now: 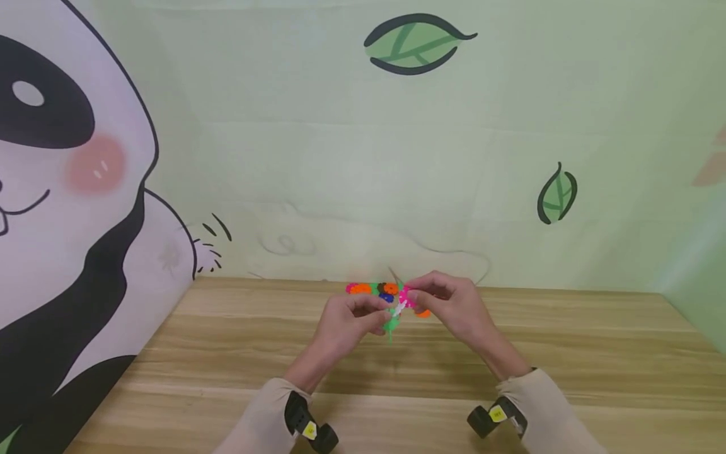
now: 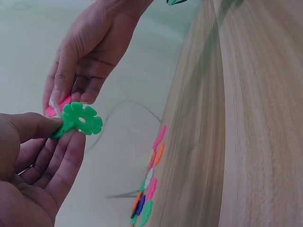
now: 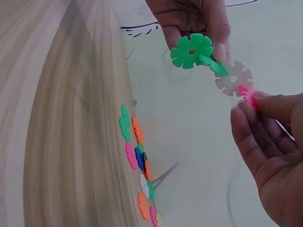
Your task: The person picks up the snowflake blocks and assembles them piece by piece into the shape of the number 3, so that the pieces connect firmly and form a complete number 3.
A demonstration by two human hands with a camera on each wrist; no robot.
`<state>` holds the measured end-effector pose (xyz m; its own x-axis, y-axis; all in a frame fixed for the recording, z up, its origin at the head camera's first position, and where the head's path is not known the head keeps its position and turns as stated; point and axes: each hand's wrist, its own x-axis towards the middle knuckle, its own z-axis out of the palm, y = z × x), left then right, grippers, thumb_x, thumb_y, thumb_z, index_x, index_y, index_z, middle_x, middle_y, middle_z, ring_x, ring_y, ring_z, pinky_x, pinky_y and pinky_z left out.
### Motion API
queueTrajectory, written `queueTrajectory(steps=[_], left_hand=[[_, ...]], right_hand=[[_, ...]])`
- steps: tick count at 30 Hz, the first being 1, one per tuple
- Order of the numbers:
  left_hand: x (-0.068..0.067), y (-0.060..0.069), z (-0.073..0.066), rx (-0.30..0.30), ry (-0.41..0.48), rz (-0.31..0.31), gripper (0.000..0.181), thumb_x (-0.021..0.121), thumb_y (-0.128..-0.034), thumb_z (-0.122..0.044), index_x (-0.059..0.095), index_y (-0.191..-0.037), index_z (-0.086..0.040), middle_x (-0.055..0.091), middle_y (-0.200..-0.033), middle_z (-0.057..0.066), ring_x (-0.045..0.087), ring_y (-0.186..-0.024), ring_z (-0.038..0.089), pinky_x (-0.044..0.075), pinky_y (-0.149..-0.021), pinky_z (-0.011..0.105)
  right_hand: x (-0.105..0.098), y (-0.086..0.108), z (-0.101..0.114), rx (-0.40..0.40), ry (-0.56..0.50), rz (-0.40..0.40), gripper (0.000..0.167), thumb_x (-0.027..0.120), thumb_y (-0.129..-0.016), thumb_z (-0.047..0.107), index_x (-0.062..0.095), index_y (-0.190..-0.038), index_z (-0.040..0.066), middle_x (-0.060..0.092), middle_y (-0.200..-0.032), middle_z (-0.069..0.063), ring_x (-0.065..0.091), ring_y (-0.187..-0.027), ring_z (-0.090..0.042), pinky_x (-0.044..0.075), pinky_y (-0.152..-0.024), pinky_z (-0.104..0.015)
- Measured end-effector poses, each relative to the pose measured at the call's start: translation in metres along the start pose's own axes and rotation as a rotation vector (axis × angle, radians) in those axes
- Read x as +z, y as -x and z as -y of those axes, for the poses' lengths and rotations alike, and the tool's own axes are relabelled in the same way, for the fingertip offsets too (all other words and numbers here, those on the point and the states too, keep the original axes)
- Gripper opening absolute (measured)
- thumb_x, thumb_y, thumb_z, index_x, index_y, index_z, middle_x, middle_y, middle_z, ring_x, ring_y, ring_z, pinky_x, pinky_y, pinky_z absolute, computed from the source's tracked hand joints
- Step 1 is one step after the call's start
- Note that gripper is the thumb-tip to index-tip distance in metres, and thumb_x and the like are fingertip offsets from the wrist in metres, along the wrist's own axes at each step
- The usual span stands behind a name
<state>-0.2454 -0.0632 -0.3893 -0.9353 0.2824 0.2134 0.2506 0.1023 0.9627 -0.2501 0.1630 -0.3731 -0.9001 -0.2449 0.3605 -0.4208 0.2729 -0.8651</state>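
Pink disc (image 3: 249, 97) is pinched by right grip (image 1: 454, 307), green discs (image 3: 184, 57) by left grip (image 1: 347, 323), with white disc (image 3: 242, 74) between, above the counter (image 1: 238, 353) toward its far edge; better, I think, to hold slots crosswise and push straight.

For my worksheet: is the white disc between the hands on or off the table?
Off: the right wrist view shows the white disc between left hand and right hand, apart from the table.
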Motion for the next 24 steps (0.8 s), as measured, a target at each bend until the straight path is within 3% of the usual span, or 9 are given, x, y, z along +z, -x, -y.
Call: queueTrajectory(steps=[10,13,18,24], left_hand=[[0.0014,0.0005,0.0053,-0.054,0.094,-0.012,0.015,0.077,-0.097,-0.005,0.077,-0.107,0.006,0.077,-0.096,0.011,0.076,-0.082,0.024,0.066,-0.079,0.036],[0.0019,0.0004,0.0065,-0.072,0.098,-0.019,0.016,0.077,-0.0969,-0.006,0.076,-0.108,0.005,0.077,-0.097,0.011,0.076,-0.082,0.024,0.066,-0.079,0.036],[0.0017,-0.0003,0.0091,-0.082,0.11,-0.001,0.018,0.079,-0.0962,-0.008,0.077,-0.109,0.004,0.077,-0.099,0.011,0.076,-0.084,0.024,0.066,-0.081,0.037],[0.0014,0.0009,0.0077,-0.097,0.119,0.012,0.02,0.08,-0.0965,-0.015,0.079,-0.111,-0.001,0.078,-0.104,0.009,0.076,-0.088,0.026,0.066,-0.084,0.038]], right_hand=[[-0.0004,0.0002,-0.0002,-0.005,-0.002,0.017,0.028,0.072,-0.102,0.009,0.074,-0.13,0.002,0.073,-0.105,-0.01,0.075,-0.089,-0.023,0.064,-0.086,-0.034],[-0.0002,0.0004,-0.0001,0.018,-0.004,0.015,0.032,0.071,-0.103,0.008,0.071,-0.135,0.003,0.072,-0.105,-0.011,0.076,-0.092,-0.024,0.064,-0.089,-0.039],[0.0001,0.0002,-0.0015,0.07,-0.045,-0.003,0.027,0.075,-0.101,0.013,0.069,-0.124,0.001,0.073,-0.106,-0.013,0.075,-0.095,-0.03,0.064,-0.089,-0.04],[0.0001,0.0004,-0.0017,0.056,-0.04,0.019,0.02,0.076,-0.101,0.016,0.073,-0.117,0.003,0.076,-0.107,-0.011,0.075,-0.095,-0.032,0.064,-0.089,-0.039]])
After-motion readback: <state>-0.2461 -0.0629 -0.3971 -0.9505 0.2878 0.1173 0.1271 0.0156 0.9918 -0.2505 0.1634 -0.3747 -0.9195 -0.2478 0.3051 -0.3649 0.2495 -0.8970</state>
